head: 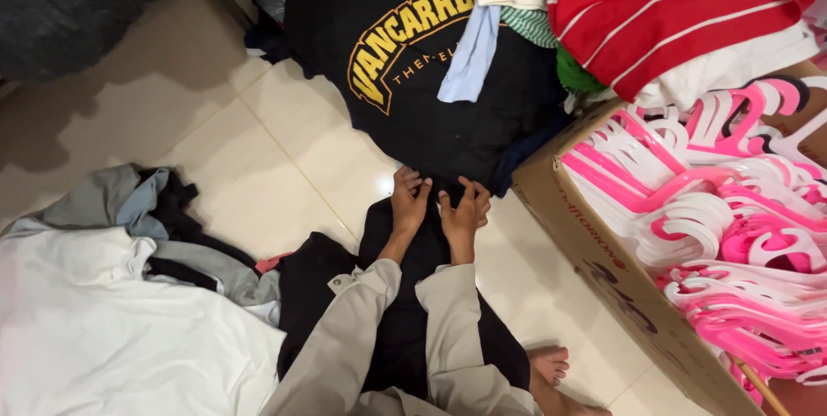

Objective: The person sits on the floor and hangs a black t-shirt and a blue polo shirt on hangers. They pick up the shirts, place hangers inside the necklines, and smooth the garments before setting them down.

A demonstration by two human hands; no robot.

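Close together, left hand (407, 203) and right hand (462, 211) both gripping black garment (405, 330), hanger box (594, 261) just beside.

My 2 bare hands, left (407, 203) and right (461, 212), long loose beige sleeves (362, 330) with buttoned cuffs, 1 bare foot (550, 364)

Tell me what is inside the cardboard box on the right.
The cardboard box is heaped with pink and white plastic hangers, piled above its rim. Whatever lies beneath the top layers, and the box's bottom, is covered. Red-and-white striped clothing overhangs its far end.
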